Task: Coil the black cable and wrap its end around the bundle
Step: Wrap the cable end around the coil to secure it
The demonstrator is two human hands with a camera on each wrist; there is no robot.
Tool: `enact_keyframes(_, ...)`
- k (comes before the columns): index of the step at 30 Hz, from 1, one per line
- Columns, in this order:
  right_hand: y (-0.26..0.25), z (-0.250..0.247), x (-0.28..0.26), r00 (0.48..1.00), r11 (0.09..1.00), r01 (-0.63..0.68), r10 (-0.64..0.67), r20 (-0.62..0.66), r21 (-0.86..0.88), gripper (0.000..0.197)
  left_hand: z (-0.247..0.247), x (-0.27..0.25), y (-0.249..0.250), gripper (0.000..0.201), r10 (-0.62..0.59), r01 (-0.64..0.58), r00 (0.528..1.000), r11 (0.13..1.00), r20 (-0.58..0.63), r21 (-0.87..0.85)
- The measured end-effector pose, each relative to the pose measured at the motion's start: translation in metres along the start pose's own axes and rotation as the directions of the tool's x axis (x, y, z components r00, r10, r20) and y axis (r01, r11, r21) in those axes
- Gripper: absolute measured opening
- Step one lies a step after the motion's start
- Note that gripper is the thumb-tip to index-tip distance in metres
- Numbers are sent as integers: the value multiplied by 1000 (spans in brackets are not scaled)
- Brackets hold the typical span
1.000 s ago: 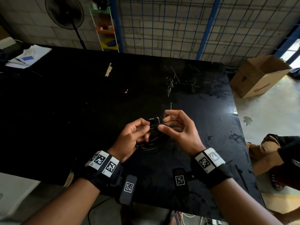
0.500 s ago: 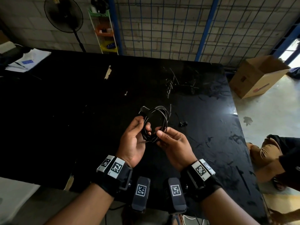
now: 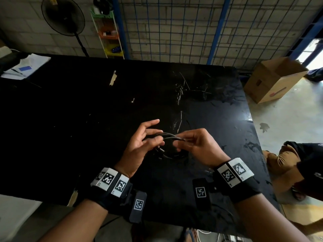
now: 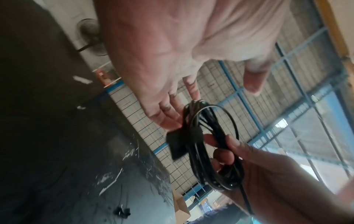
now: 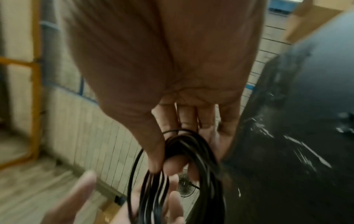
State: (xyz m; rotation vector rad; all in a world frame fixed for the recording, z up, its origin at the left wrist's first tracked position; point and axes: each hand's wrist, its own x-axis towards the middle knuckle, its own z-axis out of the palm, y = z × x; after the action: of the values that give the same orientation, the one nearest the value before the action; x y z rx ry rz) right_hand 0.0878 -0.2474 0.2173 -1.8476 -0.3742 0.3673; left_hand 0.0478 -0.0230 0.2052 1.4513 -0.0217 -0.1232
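My right grip (image 3: 195,145) pinched coiled black cable (image 3: 170,136) between thumb and fingers; left grip (image 3: 139,145) beside it, fingers spread loose, touching coil, above surface (image 3: 87,110).

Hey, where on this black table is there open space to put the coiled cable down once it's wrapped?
The widest bare stretch of the black table lies left of the left hand, between it and the papers at the far-left corner. The strip between the hands and the near edge is also bare. Beyond the right hand the surface is scratched, with a small dark object lying there.
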Motion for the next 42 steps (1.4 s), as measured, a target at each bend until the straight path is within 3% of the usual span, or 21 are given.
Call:
enact_keyframes(3, -4, 0, -1, 997, 982, 22, -7, 82, -186, 10, 9, 5, 0, 54, 63, -67, 998, 967, 25, 246)
enact_keyframes(6, -3, 1, -2, 997, 984, 38, -25, 74, -176, 9, 15, 8, -4, 24, 105, -93, 994, 950, -23, 299)
enact_keyframes(12, 15, 10, -4, 991, 965, 71, -38, -131, 254, 32, 15, 8, -6, 18, 39, -13, 986, 987, -164, 160)
enact_keyframes(17, 24, 13, -8, 966, 961, 147, -89, -245, 233, 26, 16, 7, -7, 16, -114, 107, 977, 993, -182, -49)
enact_keyframes(22, 30, 11, -10, 959, 947, 162, -84, -272, 279, 20, 10, 5, -8, 19, -311, 304, 950, 934, -12, -189)
enact_keyframes(25, 37, 16, -14, 967, 933, 125, -38, -253, 338, 21, 9, 5, -10, 21, -380, 377, 925, 905, 25, -195)
enact_keyframes(30, 53, 25, -15, 971, 951, 79, -5, -240, 300, 19, 13, 5, -22, 18, -444, 436, 896, 885, -15, -166)
enact_keyframes(36, 65, 22, -8, 971, 911, 7, 93, -222, 413, 24, 14, 14, -32, 22, -442, 422, 895, 884, -66, -201)
enact_keyframes(39, 92, 7, 2, 932, 921, -62, 192, -308, 385, 22, 11, 25, -38, 19, -414, 384, 900, 900, -133, -204)
enact_keyframes(41, 125, -8, 13, 880, 959, -191, 262, -395, 211, 5, 8, 32, -42, 16, -392, 359, 902, 914, -181, -189)
enact_keyframes(42, 141, -15, 20, 849, 956, -281, 290, -441, 88, 7, 7, 36, -45, 16, -383, 351, 903, 919, -197, -179)
